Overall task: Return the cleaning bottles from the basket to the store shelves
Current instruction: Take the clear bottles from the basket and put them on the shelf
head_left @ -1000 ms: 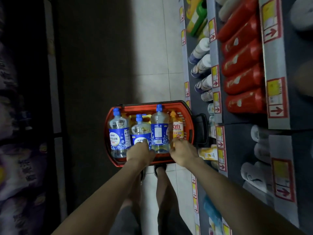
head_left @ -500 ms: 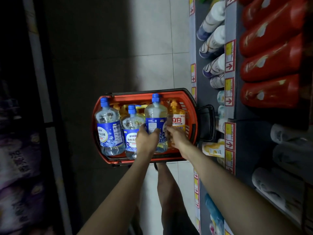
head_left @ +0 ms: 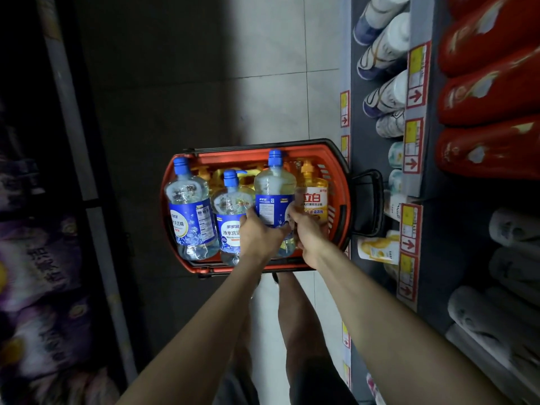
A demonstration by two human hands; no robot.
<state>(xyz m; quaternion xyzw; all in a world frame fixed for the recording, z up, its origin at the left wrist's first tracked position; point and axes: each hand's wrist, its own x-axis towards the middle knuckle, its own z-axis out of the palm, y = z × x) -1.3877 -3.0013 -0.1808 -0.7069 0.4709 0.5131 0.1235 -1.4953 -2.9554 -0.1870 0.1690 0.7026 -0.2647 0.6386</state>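
Bottle [head_left: 273,197] upright in the basket [head_left: 336,159], my left grip [head_left: 260,238] and right grip [head_left: 306,229] both wrapped round it. Lifting could tip the orange bottle [head_left: 314,194] packed just beside it.

The left hand [head_left: 257,238] and the right hand [head_left: 306,233], stretched out ahead, curl round the same bottle [head_left: 273,188] from either side.

In the red basket [head_left: 339,171] we see four upright bottles: a blue-capped clear bottle [head_left: 190,211] at its left, then a blue pump bottle [head_left: 230,206], a higher clear bottle [head_left: 273,194], an orange pump bottle [head_left: 312,194].
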